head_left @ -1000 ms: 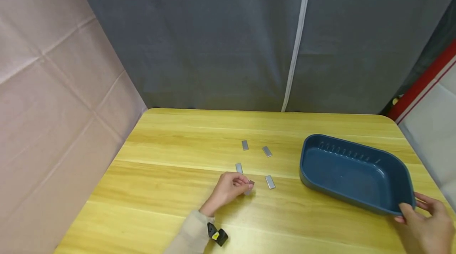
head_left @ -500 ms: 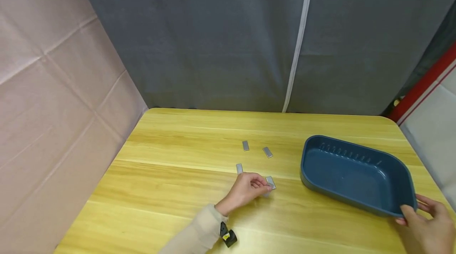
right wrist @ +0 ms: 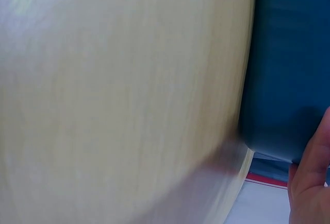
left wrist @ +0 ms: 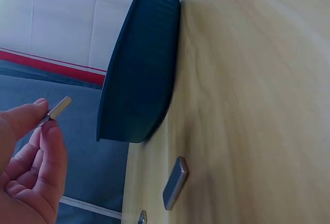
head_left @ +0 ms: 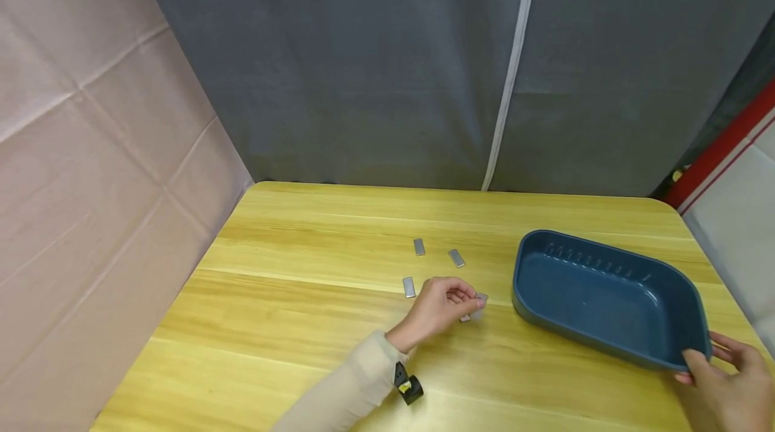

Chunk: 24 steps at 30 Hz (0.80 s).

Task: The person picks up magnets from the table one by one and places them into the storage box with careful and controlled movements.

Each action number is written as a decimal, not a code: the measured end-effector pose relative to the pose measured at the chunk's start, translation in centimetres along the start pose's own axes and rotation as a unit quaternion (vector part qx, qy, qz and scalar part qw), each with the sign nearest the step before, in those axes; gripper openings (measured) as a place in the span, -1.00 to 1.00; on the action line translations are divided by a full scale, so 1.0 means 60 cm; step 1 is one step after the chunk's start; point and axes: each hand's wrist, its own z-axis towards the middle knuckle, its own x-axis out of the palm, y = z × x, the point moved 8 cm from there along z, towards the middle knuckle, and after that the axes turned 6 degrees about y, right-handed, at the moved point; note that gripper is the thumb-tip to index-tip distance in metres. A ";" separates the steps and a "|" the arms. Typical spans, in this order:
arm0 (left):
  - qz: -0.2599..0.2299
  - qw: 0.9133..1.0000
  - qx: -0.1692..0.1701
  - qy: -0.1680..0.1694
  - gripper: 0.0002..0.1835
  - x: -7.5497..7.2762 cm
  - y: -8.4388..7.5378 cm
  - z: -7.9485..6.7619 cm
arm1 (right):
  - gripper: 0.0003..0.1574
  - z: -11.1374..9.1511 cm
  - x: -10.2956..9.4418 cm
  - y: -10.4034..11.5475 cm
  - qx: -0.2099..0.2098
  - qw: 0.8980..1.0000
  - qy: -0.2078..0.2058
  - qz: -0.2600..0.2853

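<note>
My left hand (head_left: 437, 307) pinches a small flat grey rectangular piece (left wrist: 60, 107) between thumb and fingertips, held above the table. Just below it lies a similar piece (head_left: 464, 318), partly hidden by the fingers. Beyond the hand lie three more such metallic-looking pieces: a nearer left one (head_left: 409, 287), a far left one (head_left: 420, 247) and a far right one (head_left: 457, 258). To the right stands a dark blue rectangular plastic basin (head_left: 587, 301) with nothing inside. My right hand (head_left: 729, 378) grips its near right corner, thumb over the rim and fingers on the outside.
The wood-grain table (head_left: 290, 237) carries the basin and the pieces. A grey curtain (head_left: 363, 82) hangs along its back edge. Pale pink fabric (head_left: 109, 183) borders the left side, and a white panel with a red band (head_left: 726, 142) stands at the right.
My left hand has moved right with the pinched piece, passing over the piece at its front and coming nearer the basin. The right hand stays at the basin's corner.
</note>
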 end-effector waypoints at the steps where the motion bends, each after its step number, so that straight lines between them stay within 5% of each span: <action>1: 0.001 1.000 0.000 0.001 -0.85 0.001 -0.002 0.004 | -0.48 0.000 0.000 0.001 0.000 1.000 0.000 -0.002; 24: 0.032 0.999 0.029 -0.003 -0.86 0.047 -0.033 0.070 | -0.45 0.013 0.005 -0.012 0.004 1.000 0.002 -0.030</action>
